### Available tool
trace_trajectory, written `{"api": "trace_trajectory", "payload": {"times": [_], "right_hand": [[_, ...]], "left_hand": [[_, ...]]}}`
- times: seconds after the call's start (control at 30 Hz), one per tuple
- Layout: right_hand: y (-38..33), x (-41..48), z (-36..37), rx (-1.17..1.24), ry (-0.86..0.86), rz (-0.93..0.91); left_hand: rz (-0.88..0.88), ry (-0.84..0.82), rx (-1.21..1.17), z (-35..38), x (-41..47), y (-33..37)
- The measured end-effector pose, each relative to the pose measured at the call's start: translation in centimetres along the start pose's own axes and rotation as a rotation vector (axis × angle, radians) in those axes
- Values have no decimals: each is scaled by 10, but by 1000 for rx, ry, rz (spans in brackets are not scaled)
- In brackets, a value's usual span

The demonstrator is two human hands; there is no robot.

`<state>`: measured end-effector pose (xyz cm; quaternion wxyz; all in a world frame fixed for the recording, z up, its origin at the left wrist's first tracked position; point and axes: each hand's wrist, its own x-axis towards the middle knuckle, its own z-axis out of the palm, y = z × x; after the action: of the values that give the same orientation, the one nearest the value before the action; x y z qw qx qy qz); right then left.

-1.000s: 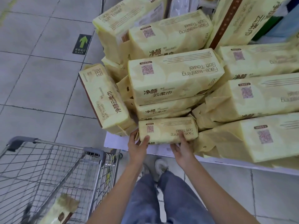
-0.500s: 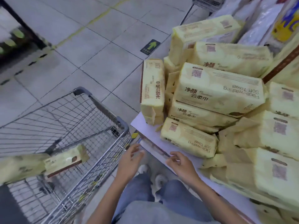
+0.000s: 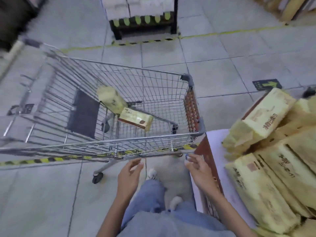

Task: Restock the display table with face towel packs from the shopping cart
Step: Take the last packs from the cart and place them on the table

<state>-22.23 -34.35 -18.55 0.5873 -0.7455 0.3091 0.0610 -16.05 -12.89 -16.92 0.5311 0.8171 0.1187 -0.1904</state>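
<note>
Left hand [image 3: 130,175] and right hand [image 3: 198,168] hover at the cart [image 3: 102,142] rim — each grip loose, empty, probably readied for the packs [image 3: 135,119] inside. Counter [image 3: 215,144] sits alongside, keeping transfers short.

Even, dim-cool light; motion blur smears edges, wide-angle bending the corners.

Left hand [image 3: 130,171] and right hand [image 3: 196,165] empty, fingers seemingly relaxed (blurred).

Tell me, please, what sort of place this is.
Most likely a supermarket or a similar shop. A wire shopping cart stands on the tiled floor beside a display table piled with identical yellow towel packs, and a green arrow sticker marks a walking direction.
</note>
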Motion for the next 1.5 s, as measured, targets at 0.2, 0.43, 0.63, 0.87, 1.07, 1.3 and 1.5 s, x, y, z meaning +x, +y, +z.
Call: {"api": "trace_trajectory", "payload": {"times": [0.2,0.43,0.63,0.87,1.07,1.3,1.5], "right_hand": [[-51,45,44,-70,-154,-103],[-115,122,101,-91,-198,-121],[-160,220,155,-202,-187,-46],[-155,330,220,-446,-238,54],[-107,403,259,-689,-378,144],[-46,441,278,-933,-496,129],[-29,459,280,-855,-602,141]], "left_hand": [[-31,133,-130,-33,24,9],[59,189,-214,-81,111,51],[52,127,-4,-129,237,83],[55,21,468,-144,406,85],[239,-125,936,-133,511,48],[467,-266,1240,-114,557,29],[592,-146,1243,-102,565,19]]}}
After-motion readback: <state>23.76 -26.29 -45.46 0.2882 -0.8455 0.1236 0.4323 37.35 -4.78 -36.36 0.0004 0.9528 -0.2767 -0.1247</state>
